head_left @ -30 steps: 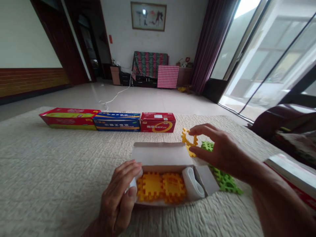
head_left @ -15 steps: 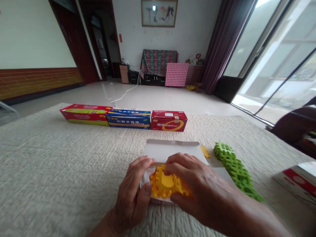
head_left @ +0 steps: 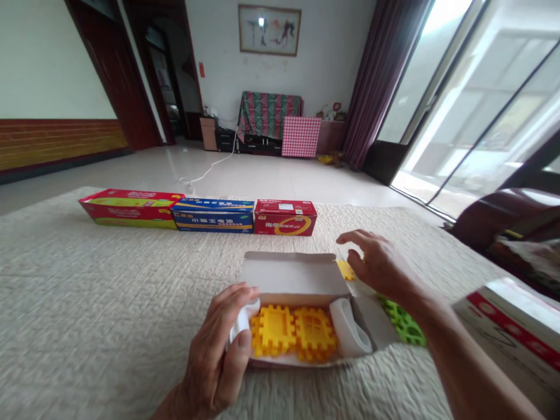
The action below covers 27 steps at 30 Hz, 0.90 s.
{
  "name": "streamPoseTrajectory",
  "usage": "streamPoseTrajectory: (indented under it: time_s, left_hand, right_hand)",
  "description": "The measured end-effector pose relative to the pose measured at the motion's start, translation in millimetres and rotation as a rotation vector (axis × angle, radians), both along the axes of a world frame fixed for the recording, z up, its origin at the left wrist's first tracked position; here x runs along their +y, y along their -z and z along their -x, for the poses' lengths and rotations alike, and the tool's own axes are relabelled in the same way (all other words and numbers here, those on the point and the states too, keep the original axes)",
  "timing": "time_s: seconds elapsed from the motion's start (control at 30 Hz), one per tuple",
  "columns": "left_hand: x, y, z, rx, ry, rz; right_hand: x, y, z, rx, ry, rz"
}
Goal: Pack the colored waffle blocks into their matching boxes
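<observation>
An open cardboard box (head_left: 292, 275) lies in front of me with its white lid flap folded back. Inside sit yellow interlocking plastic tiles with notched edges, among them a solid-faced tile (head_left: 278, 328) and a window-patterned tile (head_left: 315, 326). White curved foam pieces, one of them a foam roll (head_left: 350, 328), fill both ends. My left hand (head_left: 221, 344) grips the box's left end, thumb and fingers around its corner. My right hand (head_left: 378, 261) hovers beyond the right side with fingers apart, holding nothing, near another yellow tile (head_left: 346, 269) on the cloth.
Green interlocking tiles (head_left: 403, 321) lie right of the box, partly behind my right forearm. Further back stand a red-and-green box (head_left: 133, 209), a blue box (head_left: 213, 216) and a red box (head_left: 285, 218) in a row. A white-and-red carton (head_left: 511, 326) stands at right.
My right hand has left the yellow tiles in the box and moved right and away, opening. The box's contents are uncovered. My left hand stays on the box; the view has turned slightly right.
</observation>
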State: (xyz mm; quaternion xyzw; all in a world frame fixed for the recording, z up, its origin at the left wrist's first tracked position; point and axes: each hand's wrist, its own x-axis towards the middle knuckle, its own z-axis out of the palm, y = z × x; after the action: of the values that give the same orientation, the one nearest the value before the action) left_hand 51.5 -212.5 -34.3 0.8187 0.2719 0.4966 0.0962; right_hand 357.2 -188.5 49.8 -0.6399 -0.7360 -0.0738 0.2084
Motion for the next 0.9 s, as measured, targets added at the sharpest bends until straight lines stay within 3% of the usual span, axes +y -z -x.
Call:
streamPoseTrajectory:
  time_s: [0.1,0.23,0.57,0.7,0.9]
  left_hand:
    - [0.6,3.0,2.1,0.007,-0.007,0.004]
    - [0.6,5.4,4.3,0.003,-0.01,0.011]
    - [0.1,1.8,2.4,-0.003,-0.002,0.01]
    - [0.3,0.9,1.6,0.002,0.003,0.011]
    - [-0.2,-2.3,0.0,-0.003,-0.004,-0.017]
  right_hand:
    - [12.0,24.5,-14.8,-0.13,0.086,0.25]
    - [15.7,43.8,-16.2,-0.174,0.086,0.392]
    - [16.2,43.5,-19.8,-0.219,0.068,0.418]
    - [7.0,20.9,-12.3,-0.226,0.098,0.31]
    - [-36.6,-37.8,10.3,-0.034,-0.018,-0.094]
